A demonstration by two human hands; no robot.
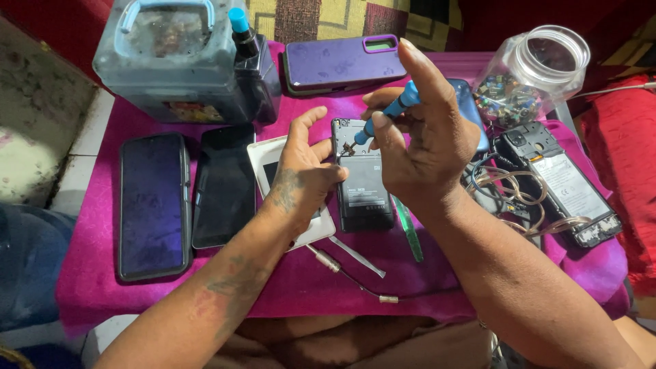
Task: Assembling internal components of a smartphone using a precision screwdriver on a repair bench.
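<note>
Magenta cloth (287, 287) covers the surface where we work. Our right hand (424, 147) pinches a blue screwdriver (389, 113) between thumb and fingers, forefinger raised, its tip down on the upper end of an opened black phone (362, 184). That phone lies just below and left of this grip. Our left hand (304, 174) rests against the phone's left edge, fingers loosely spread, steadying it. Tweezers (355, 256) lie nearby.
</note>
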